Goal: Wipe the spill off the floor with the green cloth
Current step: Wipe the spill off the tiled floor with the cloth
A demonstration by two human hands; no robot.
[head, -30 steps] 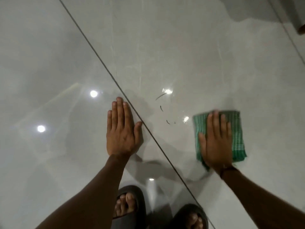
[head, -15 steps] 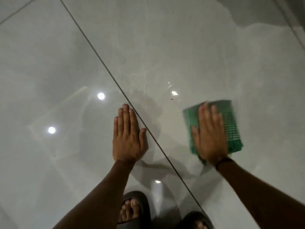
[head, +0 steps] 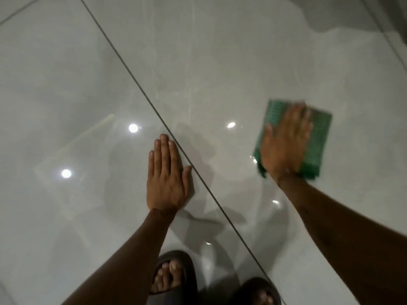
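Note:
The folded green cloth (head: pixel 317 139) lies flat on the glossy grey tiled floor (head: pixel 220 62), right of centre, blurred by motion. My right hand (head: pixel 284 144) presses down on it with the palm flat and fingers spread forward, covering its middle. My left hand (head: pixel 167 175) rests flat on the floor, fingers together, holding nothing, just left of a dark grout line (head: pixel 136 82). Between the hands the spill shows only as a faint wet sheen with small glints (head: pixel 231 125); its outline is hard to make out.
Two feet in dark slippers (head: pixel 174 276) stand at the bottom edge, below the hands. Ceiling lights reflect as bright spots (head: pixel 133 128) on the left tile. A second grout line and a darker shadowed strip (head: pixel 385 23) run along the top right.
My right hand has slid the cloth to the right, away from my left hand. The dark streaks of the spill seen a second ago no longer show. My left hand stays planted.

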